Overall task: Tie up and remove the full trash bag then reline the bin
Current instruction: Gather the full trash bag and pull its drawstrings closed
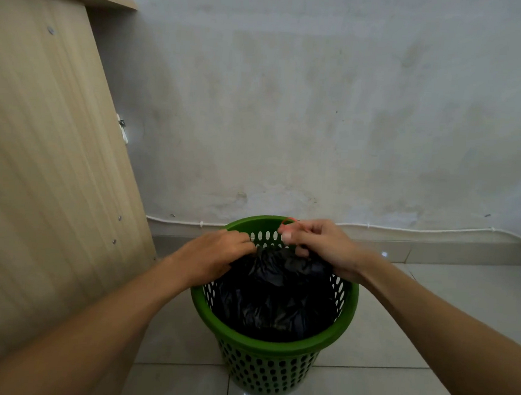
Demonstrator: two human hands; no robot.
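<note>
A green perforated plastic bin stands on the tiled floor in the lower middle. Inside it sits a crumpled black trash bag, its top gathered toward the far rim. My left hand grips the bag's gathered plastic at the left of the bin. My right hand holds the bag's top at the far right, and a red rubber band is looped around its fingertips above the rim.
A tall light wooden cabinet side stands close on the left of the bin. A stained grey wall rises behind, with a white cable running along its base. Glossy pale floor tiles lie around the bin.
</note>
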